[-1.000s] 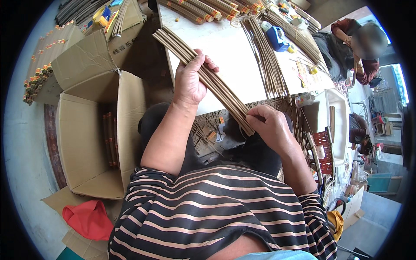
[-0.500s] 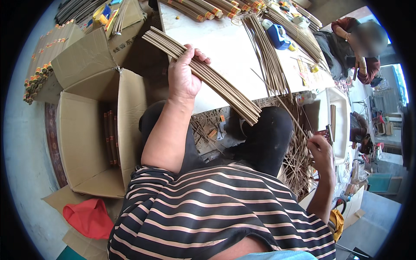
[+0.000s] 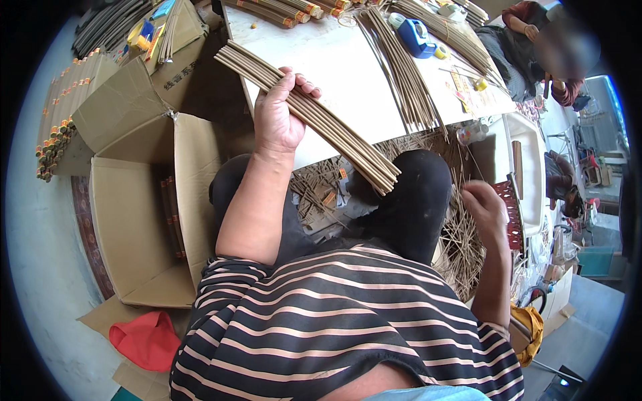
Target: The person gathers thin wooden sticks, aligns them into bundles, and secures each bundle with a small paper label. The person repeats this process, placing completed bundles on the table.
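My left hand (image 3: pixel 277 123) is closed around a bundle of brown incense sticks (image 3: pixel 344 137), held slanting over the near edge of the white table. The bundle's lower end reaches over my right knee. To the right, my right hand (image 3: pixel 487 210) hovers by a heap of loose and broken sticks (image 3: pixel 461 250). Its fingers are bent and loosely apart, and I see nothing in them. More loose incense sticks (image 3: pixel 404 80) lie spread on the table, their near ends at its edge.
An open cardboard box (image 3: pixel 130 227) with several dark bundles stands at left. A blue tape dispenser (image 3: pixel 416 39) and banded stick bundles (image 3: pixel 267 12) lie on the white table (image 3: pixel 321 73). A white tub (image 3: pixel 531 180) is at right; a co-worker (image 3: pixel 528 53) sits beyond.
My right hand has let go of a single stick beside the heap and moved slightly up and left. My left hand keeps its bundle almost in place. The view has shifted a little.
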Demonstrator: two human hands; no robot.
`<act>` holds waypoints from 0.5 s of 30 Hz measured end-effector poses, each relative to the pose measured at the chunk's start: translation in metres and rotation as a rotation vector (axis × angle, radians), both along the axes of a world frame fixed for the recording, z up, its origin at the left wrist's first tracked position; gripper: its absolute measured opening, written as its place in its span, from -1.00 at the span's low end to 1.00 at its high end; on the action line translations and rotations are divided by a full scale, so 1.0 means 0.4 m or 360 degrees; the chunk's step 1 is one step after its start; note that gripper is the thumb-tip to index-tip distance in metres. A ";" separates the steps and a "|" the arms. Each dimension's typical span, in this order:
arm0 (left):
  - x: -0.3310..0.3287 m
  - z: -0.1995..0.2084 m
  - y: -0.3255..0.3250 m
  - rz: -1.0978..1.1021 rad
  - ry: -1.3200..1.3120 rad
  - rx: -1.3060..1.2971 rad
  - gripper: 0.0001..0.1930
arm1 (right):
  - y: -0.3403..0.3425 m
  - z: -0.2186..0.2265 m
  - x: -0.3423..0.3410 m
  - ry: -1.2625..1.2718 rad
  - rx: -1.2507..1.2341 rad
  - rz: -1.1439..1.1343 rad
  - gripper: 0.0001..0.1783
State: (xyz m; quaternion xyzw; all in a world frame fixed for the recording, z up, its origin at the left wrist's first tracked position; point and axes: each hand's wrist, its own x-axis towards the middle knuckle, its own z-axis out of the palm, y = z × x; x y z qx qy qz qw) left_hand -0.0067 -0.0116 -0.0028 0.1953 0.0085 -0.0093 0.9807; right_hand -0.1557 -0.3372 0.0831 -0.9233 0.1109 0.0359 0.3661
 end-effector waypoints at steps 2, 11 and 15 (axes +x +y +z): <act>0.000 0.000 0.002 -0.0017 0.0007 -0.0023 -0.92 | 0.105 -0.012 0.062 0.0158 0.0380 0.0158 -0.77; 0.003 0.001 0.020 -0.0135 -0.0090 -0.0148 -0.85 | 0.263 -0.063 0.158 0.0735 0.1109 0.0546 -0.60; -0.002 0.004 0.026 -0.0159 -0.0089 -0.0145 -0.73 | 0.266 -0.064 0.147 0.0806 0.1400 0.0371 -0.66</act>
